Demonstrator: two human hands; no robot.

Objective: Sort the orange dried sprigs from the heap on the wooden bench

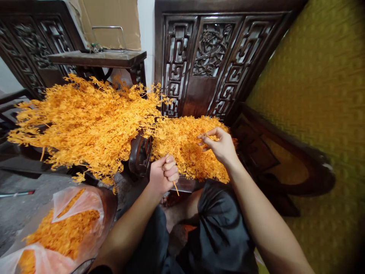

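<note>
Bright orange sprigs (94, 118); dark brown, fretwork-patterned panel (203, 91); blackish shorts (225, 224); olive-yellow patterned wall (319, 91); whitish bag (92, 199)

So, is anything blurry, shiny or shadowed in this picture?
Head view: the yellow-green surface at right looks soft and smeared; head view: glare streaks the carved dark panel; head view: a darker patch shows on the orange pile near the right hand.

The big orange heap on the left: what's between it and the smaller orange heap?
In the head view, a dark wooden armrest shows between the left heap and the smaller heap lower down; higher up, the two seem to meet.
</note>
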